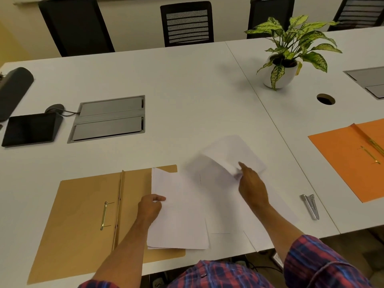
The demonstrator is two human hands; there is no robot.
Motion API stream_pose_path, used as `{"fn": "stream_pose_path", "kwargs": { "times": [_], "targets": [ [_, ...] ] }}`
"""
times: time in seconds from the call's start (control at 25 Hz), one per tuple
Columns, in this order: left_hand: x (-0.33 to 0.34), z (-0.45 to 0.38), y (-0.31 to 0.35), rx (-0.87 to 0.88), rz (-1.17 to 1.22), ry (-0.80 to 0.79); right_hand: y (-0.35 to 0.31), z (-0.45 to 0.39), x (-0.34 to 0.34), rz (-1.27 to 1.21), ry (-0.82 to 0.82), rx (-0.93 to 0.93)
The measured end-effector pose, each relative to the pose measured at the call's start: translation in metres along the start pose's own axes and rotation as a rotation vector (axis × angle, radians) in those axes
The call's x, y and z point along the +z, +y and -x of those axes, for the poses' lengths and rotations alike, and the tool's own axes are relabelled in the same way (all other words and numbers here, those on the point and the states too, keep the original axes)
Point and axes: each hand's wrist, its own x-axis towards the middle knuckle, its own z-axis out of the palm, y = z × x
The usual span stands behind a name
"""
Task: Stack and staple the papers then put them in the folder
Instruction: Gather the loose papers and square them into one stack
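Far left of frame: a dark tablet [29, 129] lay on the white counter [187, 84], a grey cable hatch [108, 119] just right of it. Lower left — a tan folder [83, 221] lay open flat with its brass fastener [104, 215] showing. The left hand [150, 206] pinched the left edge of a paper stack [178, 215], thumb on top, fingers curled under; the stack overlapped the folder's right half. Centre — more loose sheets [226, 221] lay spread on the counter beside the stack, edges hard to separate. The right hand [252, 183] gripped one sheet [228, 152] by its near edge, fingers closed on it, the sheet curled and blurred, partly raised off the counter. Right of that, a silver stapler [310, 205] lay near the counter's front edge, apart from both hands. Upper right: a potted plant [284, 59]. Far right edge: an orange folder [353, 161], open.
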Motion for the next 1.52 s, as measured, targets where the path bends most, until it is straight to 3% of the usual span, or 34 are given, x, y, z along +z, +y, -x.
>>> {"fn": "stream_pose_path", "kwargs": {
  "times": [0.08, 0.2, 0.32, 0.44, 0.52, 0.6, 0.72, 0.8, 0.88, 1.08, 1.28, 1.4, 1.52],
  "targets": [
    [0.004, 0.000, 0.007, -0.046, 0.034, -0.036, -0.012, 0.007, 0.002, -0.065, -0.050, -0.228],
    [0.006, 0.003, 0.019, -0.142, 0.266, -0.046, -0.024, 0.028, 0.014, -0.036, -0.304, -0.605],
    [0.003, -0.003, 0.019, -0.229, 0.518, -0.112, -0.018, 0.047, 0.028, 0.016, -0.347, -0.958],
    [-0.001, -0.003, 0.020, -0.150, 0.380, -0.186, -0.005, 0.054, 0.035, 0.064, -0.413, -1.108],
    [0.000, -0.002, 0.020, -0.050, 0.334, -0.180, 0.001, 0.055, 0.037, 0.051, -0.500, -0.932],
    [0.000, 0.002, 0.026, -0.020, 0.403, -0.212, 0.000, 0.055, 0.036, -0.072, -0.599, -0.443],
    [-0.001, 0.011, 0.047, 0.030, 0.543, -0.326, -0.005, 0.037, 0.032, -0.718, -0.531, 0.427],
    [-0.004, 0.014, 0.061, 0.071, 0.620, -0.405, -0.007, 0.024, 0.025, -1.013, -0.637, 0.655],
    [-0.006, 0.016, 0.072, 0.125, 0.645, -0.460, -0.012, 0.014, 0.018, -1.088, -0.691, 0.592],
    [-0.015, 0.017, 0.090, 0.273, 0.581, -0.429, -0.030, -0.014, 0.001, -1.377, -0.578, 0.486],
    [-0.013, 0.027, 0.098, 0.394, 0.511, -0.313, -0.034, -0.029, -0.026, -1.273, -0.373, 0.396],
    [0.002, 0.036, 0.094, 0.402, 0.458, -0.210, -0.029, -0.023, -0.037, -1.179, -0.477, 0.277],
    [0.021, 0.041, 0.077, 0.327, 0.357, -0.212, -0.022, -0.006, -0.026, -1.071, -0.614, 0.254]
  ]
}}
